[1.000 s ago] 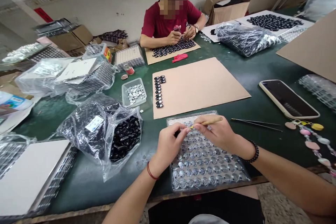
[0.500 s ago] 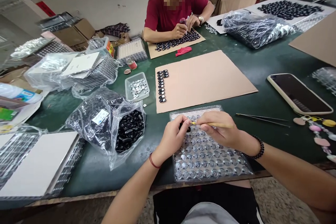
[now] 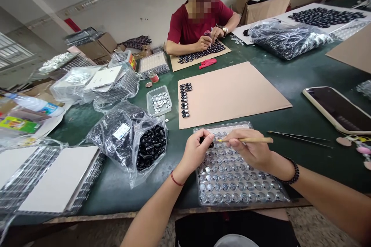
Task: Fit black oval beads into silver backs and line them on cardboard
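Observation:
My left hand (image 3: 197, 147) is closed, pinching a small black piece (image 3: 210, 144) above the upper left of a clear blister tray (image 3: 240, 177). In my right hand (image 3: 251, 151) is a thin wooden stick (image 3: 256, 139) with a yellow part near its tip, which points at the black piece. Rows of round, clear cells fill the tray. Just beyond it, a cardboard sheet (image 3: 228, 92) bears several black pieces with silver centres (image 3: 184, 102) along its left edge.
An open bag of black pieces (image 3: 150, 146) and a tub of silver discs (image 3: 159, 101) are left. Tweezers (image 3: 298, 138) and a phone (image 3: 337, 108) lie right. Across the table a person in red (image 3: 179, 27) works over another board.
The view has shifted, so the scene sits further right and slightly lower. My right hand has turned a little, and more of the wooden stick shows.

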A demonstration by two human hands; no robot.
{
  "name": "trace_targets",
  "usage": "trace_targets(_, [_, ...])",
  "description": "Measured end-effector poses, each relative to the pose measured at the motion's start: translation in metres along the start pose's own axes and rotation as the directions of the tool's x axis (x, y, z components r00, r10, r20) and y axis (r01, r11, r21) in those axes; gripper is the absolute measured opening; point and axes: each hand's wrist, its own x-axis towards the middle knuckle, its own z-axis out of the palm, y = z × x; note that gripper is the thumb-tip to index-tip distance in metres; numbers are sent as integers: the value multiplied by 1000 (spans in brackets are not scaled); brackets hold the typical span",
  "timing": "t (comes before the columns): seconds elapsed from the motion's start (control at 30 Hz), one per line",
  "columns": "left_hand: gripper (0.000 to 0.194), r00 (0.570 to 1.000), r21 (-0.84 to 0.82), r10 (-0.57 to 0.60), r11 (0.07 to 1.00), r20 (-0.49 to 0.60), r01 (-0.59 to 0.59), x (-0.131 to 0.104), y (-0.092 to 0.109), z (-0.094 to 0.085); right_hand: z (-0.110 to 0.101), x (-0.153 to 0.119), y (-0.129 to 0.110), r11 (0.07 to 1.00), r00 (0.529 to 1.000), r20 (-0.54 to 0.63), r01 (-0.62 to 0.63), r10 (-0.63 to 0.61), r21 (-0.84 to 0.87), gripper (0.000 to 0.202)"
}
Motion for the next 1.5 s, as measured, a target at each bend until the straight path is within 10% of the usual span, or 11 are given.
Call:
trace_targets(0.33, [28,997,-107,-68,992,-26,65,1,-5,-5,-2,1,2,995,992,-74,-102,101,-18,23])
trace_targets(0.93, [29,998,-179,-66,982,1,66,-5,0,7,-6,7,-7,836,899,-175,-281,401,472,26])
trace_targets(1.27, [44,931,-523,-214,779,297,346,-10,4,9,9,-4,1,972,982,9,190,-191,-141,40])
trace_targets(1.5, [40,959,-596,-203,752,200,283,-17,8,7,11,21,-6,981,990,-118,54,-77,-186,16])
